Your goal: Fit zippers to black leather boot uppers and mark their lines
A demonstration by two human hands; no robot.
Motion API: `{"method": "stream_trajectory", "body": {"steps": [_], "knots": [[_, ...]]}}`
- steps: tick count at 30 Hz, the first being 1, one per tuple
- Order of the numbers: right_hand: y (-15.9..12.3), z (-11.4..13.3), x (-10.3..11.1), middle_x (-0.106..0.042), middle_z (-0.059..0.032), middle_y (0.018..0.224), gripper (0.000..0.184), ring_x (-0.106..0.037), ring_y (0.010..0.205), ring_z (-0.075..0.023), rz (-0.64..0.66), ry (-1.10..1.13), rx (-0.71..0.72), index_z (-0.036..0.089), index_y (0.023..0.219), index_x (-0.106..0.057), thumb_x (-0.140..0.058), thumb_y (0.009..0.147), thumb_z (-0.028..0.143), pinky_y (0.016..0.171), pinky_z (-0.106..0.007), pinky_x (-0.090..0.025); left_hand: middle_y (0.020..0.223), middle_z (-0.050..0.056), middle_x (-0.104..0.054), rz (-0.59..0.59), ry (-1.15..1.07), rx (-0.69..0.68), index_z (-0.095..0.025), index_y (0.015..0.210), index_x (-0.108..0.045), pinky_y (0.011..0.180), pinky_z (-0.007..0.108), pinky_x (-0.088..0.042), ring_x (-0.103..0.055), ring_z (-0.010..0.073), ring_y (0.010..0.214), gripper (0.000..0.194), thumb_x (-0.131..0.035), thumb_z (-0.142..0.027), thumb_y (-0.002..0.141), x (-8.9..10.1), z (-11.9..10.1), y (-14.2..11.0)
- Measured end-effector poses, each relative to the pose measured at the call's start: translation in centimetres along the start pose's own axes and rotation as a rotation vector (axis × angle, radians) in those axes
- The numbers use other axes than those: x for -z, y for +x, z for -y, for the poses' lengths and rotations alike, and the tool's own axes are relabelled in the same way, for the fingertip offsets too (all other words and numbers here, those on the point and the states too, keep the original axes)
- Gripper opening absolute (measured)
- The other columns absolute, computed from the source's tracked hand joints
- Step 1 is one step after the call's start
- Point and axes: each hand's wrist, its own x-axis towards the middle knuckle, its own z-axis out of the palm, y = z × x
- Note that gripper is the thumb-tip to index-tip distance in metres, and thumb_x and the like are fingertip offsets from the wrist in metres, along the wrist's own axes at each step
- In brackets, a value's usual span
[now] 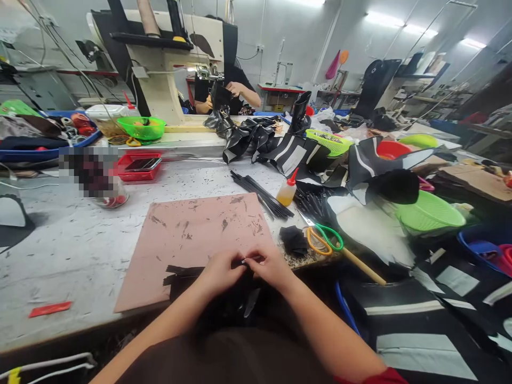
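Note:
My left hand (222, 271) and my right hand (269, 264) meet at the near edge of a pink cutting mat (192, 240). Both are closed, fingertips pinched together on a small thin piece (248, 260) that I cannot name. Black strips (182, 273) lie on the mat just left of my left hand. More black material (240, 304) hangs under my hands over the table edge.
Scissors with orange and green handles (323, 238) and a wooden stick (362, 265) lie right of the mat. A glue bottle (288, 189), a bundle of black strips (262, 194), green baskets (428, 212), black boot pieces (256, 136), a red tray (139, 166). Another person's hands (236, 88) work at a sewing machine (168, 58) behind.

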Motion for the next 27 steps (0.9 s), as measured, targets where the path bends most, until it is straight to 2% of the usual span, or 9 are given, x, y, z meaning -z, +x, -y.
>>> {"method": "stream_trajectory", "body": {"steps": [6, 10, 16, 19, 21, 24, 26, 27], "knots": [[0.6, 1.3, 1.1, -0.062, -0.0040, 0.075, 0.006, -0.054, 0.077, -0.0172, 0.083, -0.423, 0.210, 0.018, 0.067, -0.064, -0.062, 0.073, 0.016, 0.071, -0.029, -0.043, 0.078, 0.002, -0.066, -0.052, 0.050, -0.005, -0.018, 0.076, -0.061, 0.067, 0.026, -0.042, -0.059, 0.0163, 0.075, 0.015, -0.046, -0.016, 0.072, -0.1, -0.3, -1.1], [0.4, 2.2, 0.2, -0.061, -0.0052, 0.072, 0.011, -0.052, 0.072, -0.0170, 0.144, -0.656, 0.259, 0.017, 0.072, -0.064, -0.055, 0.079, 0.017, 0.066, -0.028, -0.040, 0.082, 0.005, -0.066, -0.109, 0.100, 0.030, -0.017, 0.075, -0.061, 0.074, 0.031, -0.041, -0.058, 0.0202, 0.082, 0.019, -0.044, -0.009, 0.071, -0.6, -0.3, -1.5], [-0.5, 1.7, -1.8, -0.059, -0.0066, 0.064, 0.022, -0.052, 0.062, -0.0162, 0.023, -0.728, 0.306, 0.015, 0.068, -0.062, -0.044, 0.080, 0.016, 0.058, -0.027, -0.037, 0.082, 0.005, -0.066, -0.131, 0.080, 0.061, -0.018, 0.074, -0.061, 0.074, 0.031, -0.042, -0.058, 0.0202, 0.082, 0.020, -0.043, -0.009, 0.071, -0.2, -0.2, -2.0], [-0.8, 1.3, -1.8, -0.061, -0.0062, 0.064, 0.023, -0.053, 0.063, -0.0156, -0.026, -0.570, 0.290, 0.017, 0.066, -0.062, -0.042, 0.079, 0.017, 0.060, -0.027, -0.038, 0.083, 0.003, -0.066, -0.112, 0.040, 0.047, -0.019, 0.077, -0.061, 0.074, 0.028, -0.042, -0.059, 0.0179, 0.082, 0.020, -0.044, -0.010, 0.071, 0.1, 0.1, -2.2], [-0.8, 1.2, -1.9, -0.061, -0.0046, 0.064, 0.020, -0.052, 0.060, -0.0140, -0.053, -0.335, 0.201, 0.018, 0.064, -0.062, -0.045, 0.075, 0.019, 0.060, -0.026, -0.039, 0.084, 0.002, -0.066, -0.098, 0.014, 0.037, -0.019, 0.078, -0.060, 0.073, 0.026, -0.043, -0.059, 0.0167, 0.082, 0.018, -0.045, -0.012, 0.072, 0.3, 0.3, -2.3], [-0.6, 1.4, -2.4, -0.055, -0.0004, 0.057, 0.009, -0.045, 0.049, -0.0110, -0.108, 0.192, -0.130, 0.019, 0.062, -0.058, -0.055, 0.066, 0.027, 0.050, -0.025, -0.036, 0.083, 0.001, -0.066, -0.073, -0.013, 0.016, -0.019, 0.078, -0.060, 0.071, 0.025, -0.043, -0.059, 0.0161, 0.080, 0.015, -0.046, -0.018, 0.075, 0.5, 0.5, -2.4], [-0.6, 1.6, -2.7, -0.046, 0.0035, 0.049, 0.015, -0.036, 0.042, -0.0090, -0.148, 0.439, -0.317, 0.020, 0.062, -0.053, -0.054, 0.065, 0.034, 0.042, -0.023, -0.030, 0.082, 0.000, -0.065, -0.055, -0.025, -0.007, -0.020, 0.079, -0.059, 0.069, 0.025, -0.043, -0.059, 0.0153, 0.078, 0.014, -0.045, -0.021, 0.077, 0.7, 0.5, -2.5], [-0.7, 1.7, -2.5, -0.043, 0.0047, 0.047, 0.018, -0.033, 0.040, -0.0084, -0.171, 0.511, -0.365, 0.021, 0.063, -0.049, -0.051, 0.067, 0.038, 0.040, -0.022, -0.028, 0.082, -0.001, -0.065, -0.047, -0.028, -0.019, -0.020, 0.080, -0.058, 0.069, 0.024, -0.043, -0.059, 0.0150, 0.078, 0.014, -0.045, -0.022, 0.077, 0.8, 0.5, -2.6]]}}
